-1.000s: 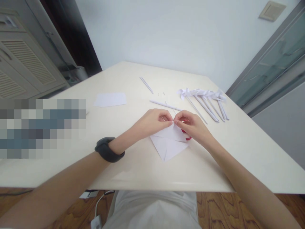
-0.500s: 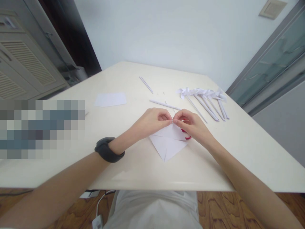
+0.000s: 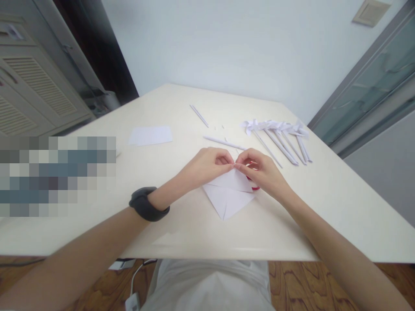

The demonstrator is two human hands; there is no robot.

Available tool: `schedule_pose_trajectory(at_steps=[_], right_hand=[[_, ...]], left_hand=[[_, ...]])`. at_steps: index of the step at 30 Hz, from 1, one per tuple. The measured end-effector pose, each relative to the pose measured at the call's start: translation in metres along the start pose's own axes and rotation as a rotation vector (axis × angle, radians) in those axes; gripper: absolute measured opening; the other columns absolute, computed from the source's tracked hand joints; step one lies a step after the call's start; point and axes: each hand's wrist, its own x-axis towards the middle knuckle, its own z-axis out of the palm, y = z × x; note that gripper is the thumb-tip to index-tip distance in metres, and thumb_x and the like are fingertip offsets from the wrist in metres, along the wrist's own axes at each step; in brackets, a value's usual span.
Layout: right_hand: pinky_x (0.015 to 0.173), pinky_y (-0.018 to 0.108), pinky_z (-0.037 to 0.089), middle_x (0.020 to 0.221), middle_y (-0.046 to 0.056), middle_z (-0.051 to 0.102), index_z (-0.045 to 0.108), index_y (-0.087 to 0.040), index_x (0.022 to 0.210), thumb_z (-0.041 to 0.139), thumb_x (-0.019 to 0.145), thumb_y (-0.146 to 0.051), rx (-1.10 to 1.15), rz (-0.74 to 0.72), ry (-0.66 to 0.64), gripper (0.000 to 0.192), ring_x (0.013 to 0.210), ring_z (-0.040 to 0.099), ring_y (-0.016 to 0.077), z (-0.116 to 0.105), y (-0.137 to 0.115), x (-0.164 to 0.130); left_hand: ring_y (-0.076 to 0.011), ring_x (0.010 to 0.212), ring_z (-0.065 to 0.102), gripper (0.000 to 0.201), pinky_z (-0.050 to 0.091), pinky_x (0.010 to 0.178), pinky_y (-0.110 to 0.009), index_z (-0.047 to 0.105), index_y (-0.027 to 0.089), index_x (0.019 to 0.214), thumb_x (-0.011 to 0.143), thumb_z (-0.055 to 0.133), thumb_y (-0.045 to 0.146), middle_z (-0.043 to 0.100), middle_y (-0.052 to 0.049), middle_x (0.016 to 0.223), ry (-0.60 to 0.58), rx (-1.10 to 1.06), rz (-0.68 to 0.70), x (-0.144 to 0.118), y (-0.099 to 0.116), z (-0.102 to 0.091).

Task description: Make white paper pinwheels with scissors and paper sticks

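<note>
A white sheet of paper (image 3: 228, 196) with crease lines lies at the front middle of the table, one corner pointing toward me. My left hand (image 3: 214, 163) and my right hand (image 3: 259, 169) meet at its far corner. Both pinch the paper there between thumb and index finger, fingertips nearly touching. Red scissors handles (image 3: 256, 188) show partly beneath my right hand; the rest of the scissors is hidden. Just beyond my hands lies a rolled paper stick (image 3: 223, 141).
Several paper pinwheel-like pieces on rolled sticks (image 3: 275, 134) lie at the right rear. Two thin paper rolls (image 3: 199, 115) and small scraps are at the back. A flat white paper (image 3: 151, 135) lies left on the white table (image 3: 97, 235). A blurred patch (image 3: 58, 177) covers the left side.
Both hands stay pinched at the same corner, with only a tiny shift of the fingers. Nothing else has visibly moved.
</note>
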Motion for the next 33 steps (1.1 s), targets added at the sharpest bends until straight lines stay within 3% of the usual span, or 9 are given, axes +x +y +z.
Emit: schedule_pose_trajectory(at_steps=[9, 19, 33], right_hand=[[0.067, 0.026, 0.047, 0.082, 0.001, 0.060, 0.058, -0.019, 0.079, 0.056, 0.082, -0.027, -0.008, 0.000, 0.002, 0.009, 0.073, 0.056, 0.0126, 0.0014, -0.0004, -0.0004], [0.061, 0.024, 0.045, 0.083, 0.001, 0.059, 0.057, -0.019, 0.078, 0.055, 0.081, -0.027, -0.002, 0.016, -0.004, 0.008, 0.071, 0.057, 0.0122, 0.0009, -0.0009, -0.0002], [0.071, 0.028, 0.047, 0.087, 0.001, 0.057, 0.058, -0.020, 0.078, 0.054, 0.081, -0.025, -0.028, 0.001, -0.006, 0.007, 0.074, 0.057, 0.0126, -0.0036, -0.0035, -0.0002]], left_hand=[[-0.0180, 0.079, 0.065, 0.020, 0.049, 0.071, -0.027, 0.066, 0.020, 0.080, 0.077, 0.054, 0.036, 0.070, -0.001, 0.081, 0.000, -0.001, 0.016, -0.0004, 0.0010, 0.0005], [-0.0173, 0.078, 0.064, 0.018, 0.049, 0.074, -0.028, 0.065, 0.019, 0.081, 0.075, 0.055, 0.034, 0.069, -0.002, 0.081, 0.034, 0.007, 0.016, -0.0011, 0.0035, 0.0005], [-0.0165, 0.078, 0.065, 0.015, 0.050, 0.074, -0.027, 0.065, 0.018, 0.079, 0.075, 0.052, 0.025, 0.069, -0.002, 0.080, 0.064, 0.008, 0.036, -0.0030, 0.0071, 0.0007]])
